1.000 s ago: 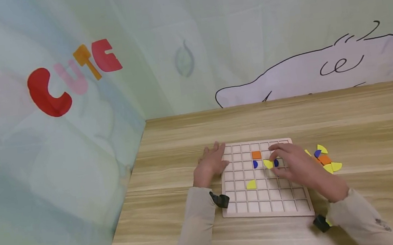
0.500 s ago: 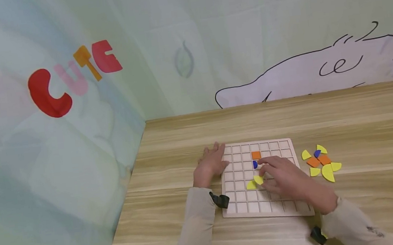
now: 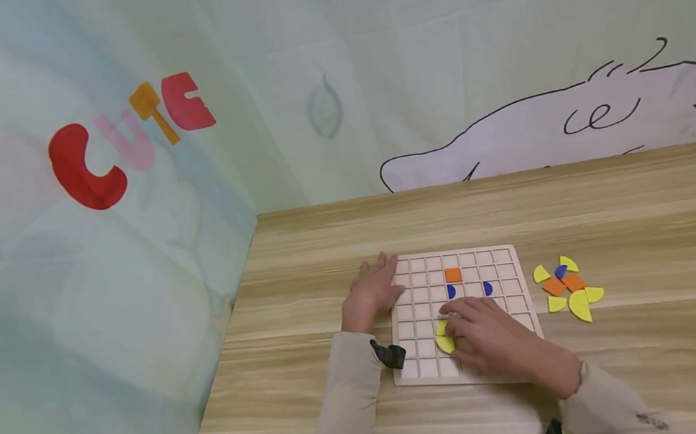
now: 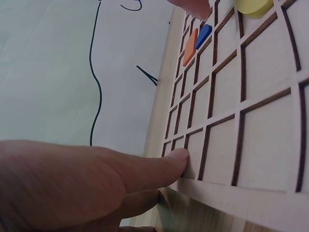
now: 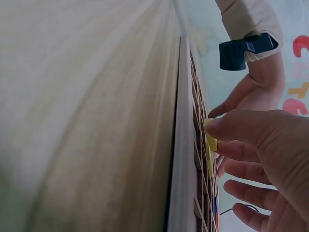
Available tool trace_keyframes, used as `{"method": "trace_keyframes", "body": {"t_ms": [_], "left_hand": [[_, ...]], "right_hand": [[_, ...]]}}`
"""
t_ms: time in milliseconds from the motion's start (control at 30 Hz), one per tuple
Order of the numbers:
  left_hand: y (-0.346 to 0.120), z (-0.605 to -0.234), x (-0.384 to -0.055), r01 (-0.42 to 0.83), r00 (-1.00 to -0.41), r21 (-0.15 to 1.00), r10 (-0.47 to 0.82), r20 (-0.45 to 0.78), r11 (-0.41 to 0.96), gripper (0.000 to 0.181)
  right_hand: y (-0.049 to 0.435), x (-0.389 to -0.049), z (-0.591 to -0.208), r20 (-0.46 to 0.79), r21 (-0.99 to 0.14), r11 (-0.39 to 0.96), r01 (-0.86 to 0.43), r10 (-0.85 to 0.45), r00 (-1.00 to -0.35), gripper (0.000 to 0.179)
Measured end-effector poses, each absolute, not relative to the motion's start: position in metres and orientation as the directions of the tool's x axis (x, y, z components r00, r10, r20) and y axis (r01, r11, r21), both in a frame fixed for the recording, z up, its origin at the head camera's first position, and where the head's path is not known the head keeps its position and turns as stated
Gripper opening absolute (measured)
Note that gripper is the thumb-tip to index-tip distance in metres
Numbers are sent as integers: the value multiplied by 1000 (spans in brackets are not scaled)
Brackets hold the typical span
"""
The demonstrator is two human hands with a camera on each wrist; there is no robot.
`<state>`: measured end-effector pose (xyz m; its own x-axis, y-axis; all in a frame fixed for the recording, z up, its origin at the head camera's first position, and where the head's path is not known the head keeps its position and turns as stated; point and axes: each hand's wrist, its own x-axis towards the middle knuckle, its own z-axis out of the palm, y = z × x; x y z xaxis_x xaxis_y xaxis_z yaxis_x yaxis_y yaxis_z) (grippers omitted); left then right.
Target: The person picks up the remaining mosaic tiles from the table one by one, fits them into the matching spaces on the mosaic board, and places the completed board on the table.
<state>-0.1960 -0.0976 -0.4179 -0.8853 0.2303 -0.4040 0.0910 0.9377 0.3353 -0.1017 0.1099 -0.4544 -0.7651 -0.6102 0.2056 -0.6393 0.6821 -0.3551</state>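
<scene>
The right hand pinches a yellow piece with its fingers on the grid board; the left hand, fingers nearly straight, only touches its edge.

1. Desk: wood or wood-look top, streaked with long grain, smooth with a faint sheen.
2. Board: pale wood by the look of it, matt, with a smooth rim and dark brown cut edges round its cells.
3. Yellow pieces: smooth, evenly coloured, matt; painted wood or plastic, I cannot tell which.
4. Orange pieces and blue pieces: the same flat, smooth finish.
5. Sleeves: soft cloth, matt, lightly wrinkled.
6. Wrist camera: hard black plastic by its look, dull.
7. Backdrop: thin, creased, cloth-like sheet, matt; its letters look printed flat.
</scene>
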Motion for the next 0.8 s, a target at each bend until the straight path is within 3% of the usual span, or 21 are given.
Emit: {"method": "trace_keyframes", "body": {"t_ms": [300,600,800], "left_hand": [[-96,-420,-198,77,-889,334,216,-403,939,61],[-97,-420,-198,80,-890,332,218,-401,940,61],[-97,-421,-198,78,-892,332,215,-399,940,62]], "right_hand": [[108,-100,-459,256,-268,683,-680,-630,-733,17],[108,-101,-457,234,-255,708,-658,-615,-753,20],[105,-102,-460,278,-255,670,-697,-639,-717,26]]}}
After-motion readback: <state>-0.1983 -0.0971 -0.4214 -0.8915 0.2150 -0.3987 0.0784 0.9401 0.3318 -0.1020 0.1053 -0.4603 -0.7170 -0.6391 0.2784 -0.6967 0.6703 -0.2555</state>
